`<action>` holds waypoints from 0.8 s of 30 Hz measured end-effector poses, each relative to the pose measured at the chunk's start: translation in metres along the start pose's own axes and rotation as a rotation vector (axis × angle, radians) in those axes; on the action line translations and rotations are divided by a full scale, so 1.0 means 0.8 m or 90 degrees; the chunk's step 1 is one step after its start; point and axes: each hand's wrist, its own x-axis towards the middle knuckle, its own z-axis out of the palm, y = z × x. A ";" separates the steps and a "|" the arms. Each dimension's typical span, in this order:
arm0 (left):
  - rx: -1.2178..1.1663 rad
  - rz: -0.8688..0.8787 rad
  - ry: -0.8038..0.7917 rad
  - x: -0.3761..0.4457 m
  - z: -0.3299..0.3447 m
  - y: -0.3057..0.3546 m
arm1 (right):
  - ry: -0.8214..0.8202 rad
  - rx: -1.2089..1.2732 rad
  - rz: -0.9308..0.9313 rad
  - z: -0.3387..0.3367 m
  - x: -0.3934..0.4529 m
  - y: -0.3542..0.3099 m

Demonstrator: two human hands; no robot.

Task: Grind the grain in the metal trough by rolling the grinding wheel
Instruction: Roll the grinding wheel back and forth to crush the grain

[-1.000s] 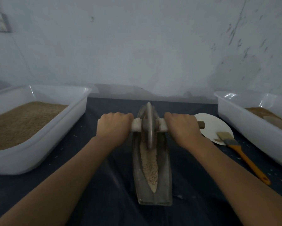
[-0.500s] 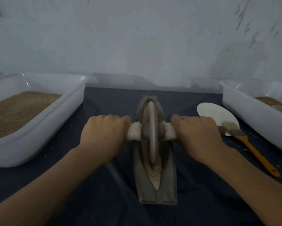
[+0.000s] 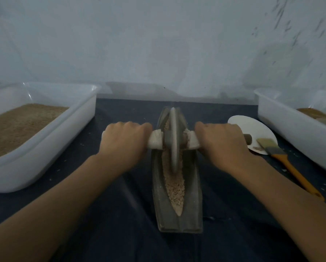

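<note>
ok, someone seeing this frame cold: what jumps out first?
Dead centre, the grey stone grinding wheel stands on edge in the long boat-shaped metal trough, over pale crushed grain. The left hand and right hand each grip one end of its axle. White plastic tubs of brown grain flank it, the fuller tub on the left.
</note>
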 end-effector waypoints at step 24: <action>0.006 0.044 0.030 -0.012 -0.007 -0.001 | 0.021 -0.029 -0.001 -0.016 -0.018 -0.008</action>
